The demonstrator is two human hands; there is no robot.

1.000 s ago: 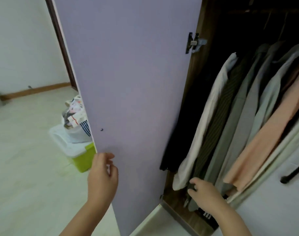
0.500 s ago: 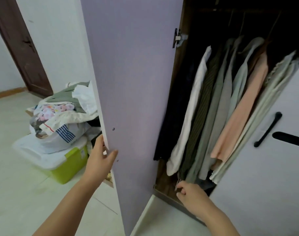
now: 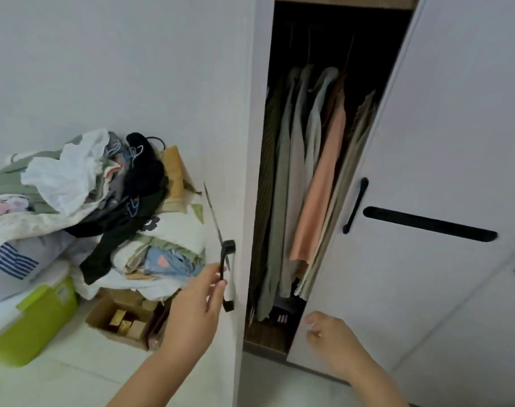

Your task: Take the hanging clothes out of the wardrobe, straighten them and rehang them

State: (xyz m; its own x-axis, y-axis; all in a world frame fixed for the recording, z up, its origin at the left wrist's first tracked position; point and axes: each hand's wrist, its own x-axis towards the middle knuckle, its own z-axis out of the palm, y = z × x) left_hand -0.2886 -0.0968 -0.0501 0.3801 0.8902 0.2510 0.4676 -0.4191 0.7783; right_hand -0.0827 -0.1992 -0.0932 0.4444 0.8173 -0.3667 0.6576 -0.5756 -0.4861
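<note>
A person's left hand (image 3: 195,308) pinches the black bar handle (image 3: 226,276) of the pale wardrobe door (image 3: 244,142) — best swung fully wide — while the right hand (image 3: 334,339) hovers empty, fingers loose, below the hanging clothes (image 3: 303,183) just right of that door.

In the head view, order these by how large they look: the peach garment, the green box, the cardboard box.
1. Peach garment, though partly hidden.
2. Green box, partly covered; close to first.
3. Cardboard box, clearly smallest.

Plain white wall (image 3: 118,54), pale tiled floor (image 3: 74,383) — green storage bin (image 3: 42,324) and open cardboard box (image 3: 115,315) beside it.
</note>
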